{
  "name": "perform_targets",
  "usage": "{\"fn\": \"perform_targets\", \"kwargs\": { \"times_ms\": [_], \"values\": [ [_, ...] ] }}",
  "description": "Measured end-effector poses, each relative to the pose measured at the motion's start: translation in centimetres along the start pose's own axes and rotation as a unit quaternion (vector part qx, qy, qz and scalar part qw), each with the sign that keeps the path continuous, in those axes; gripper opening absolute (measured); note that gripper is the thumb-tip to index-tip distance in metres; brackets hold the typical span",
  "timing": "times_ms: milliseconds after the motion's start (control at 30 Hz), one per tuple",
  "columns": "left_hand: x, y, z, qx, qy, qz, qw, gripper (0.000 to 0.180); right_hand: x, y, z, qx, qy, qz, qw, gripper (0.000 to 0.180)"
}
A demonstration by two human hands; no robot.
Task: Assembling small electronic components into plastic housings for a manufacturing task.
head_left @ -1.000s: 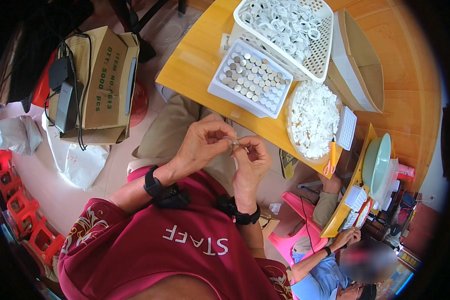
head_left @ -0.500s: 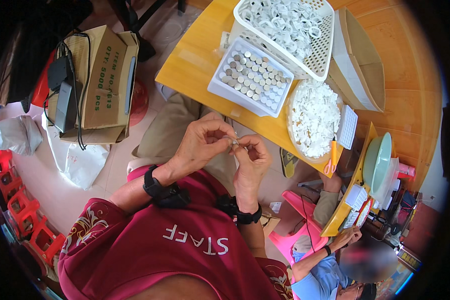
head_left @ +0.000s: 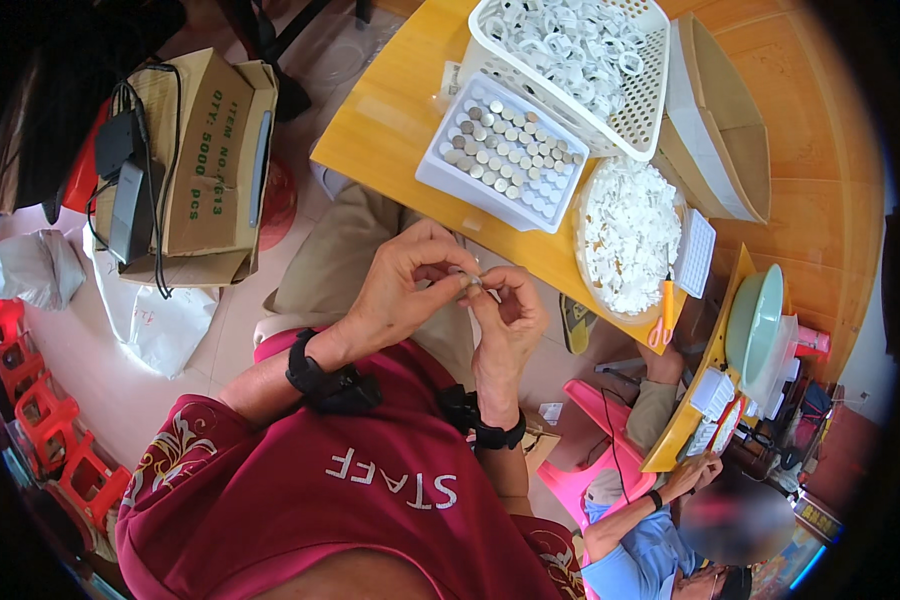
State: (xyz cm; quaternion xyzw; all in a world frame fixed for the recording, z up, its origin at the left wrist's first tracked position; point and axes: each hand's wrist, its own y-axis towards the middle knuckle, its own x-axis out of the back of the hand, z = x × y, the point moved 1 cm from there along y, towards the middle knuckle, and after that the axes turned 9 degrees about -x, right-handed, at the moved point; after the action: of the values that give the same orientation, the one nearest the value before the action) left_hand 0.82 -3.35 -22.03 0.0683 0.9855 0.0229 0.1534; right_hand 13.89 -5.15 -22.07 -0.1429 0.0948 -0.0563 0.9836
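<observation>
Small part (head_left: 473, 287), head view: over the lap (head_left: 320, 258), pinched by left hand (head_left: 400, 290) and right hand (head_left: 505, 322), both nearly closed at the tips, presumably for fine control. Tray (head_left: 482, 207), discs (head_left: 513, 150), white pieces (head_left: 630, 235) on table (head_left: 382, 140), likely for easy reach.

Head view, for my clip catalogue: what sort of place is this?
Probably a small assembly workshop: a white perforated basket of pale rings, a tray of coin-shaped discs, and a co-worker nearby.
</observation>
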Motion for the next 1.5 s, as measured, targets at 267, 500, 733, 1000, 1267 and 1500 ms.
{"fn": "perform_targets", "kwargs": {
  "times_ms": [267, 500, 733, 1000, 1267, 1500],
  "values": [
    [0.1, 0.0, 0.3, -0.012, 0.068, 0.012, 0.998, 0.014, 0.2, 0.3, -0.8, 0.028, -0.044, -0.011, 0.999, 0.014],
    [0.6, 0.1, 1.4, 0.006, 0.045, 0.023, 0.999, 0.012, 0.6, 0.4, -1.4, 0.046, -0.109, -0.035, 0.992, 0.015],
    [0.3, 0.5, 0.7, 0.059, -0.039, -0.001, 0.998, 0.010, 0.7, 0.0, -0.9, 0.028, -0.049, -0.019, 0.998, 0.021],
    [0.9, 0.0, 0.9, 0.110, -0.053, 0.046, 0.991, 0.016, 1.0, -0.3, 0.0, -0.035, 0.001, 0.002, 0.999, 0.018],
    [0.5, 0.0, 1.1, 0.075, 0.002, 0.038, 0.996, 0.013, 0.9, -0.4, 0.1, -0.044, -0.022, -0.010, 0.999, 0.015],
    [1.0, 0.0, 1.2, 0.079, 0.045, 0.041, 0.995, 0.010, 0.4, -0.2, -0.5, -0.063, -0.050, -0.029, 0.996, 0.012]
  ]
}}
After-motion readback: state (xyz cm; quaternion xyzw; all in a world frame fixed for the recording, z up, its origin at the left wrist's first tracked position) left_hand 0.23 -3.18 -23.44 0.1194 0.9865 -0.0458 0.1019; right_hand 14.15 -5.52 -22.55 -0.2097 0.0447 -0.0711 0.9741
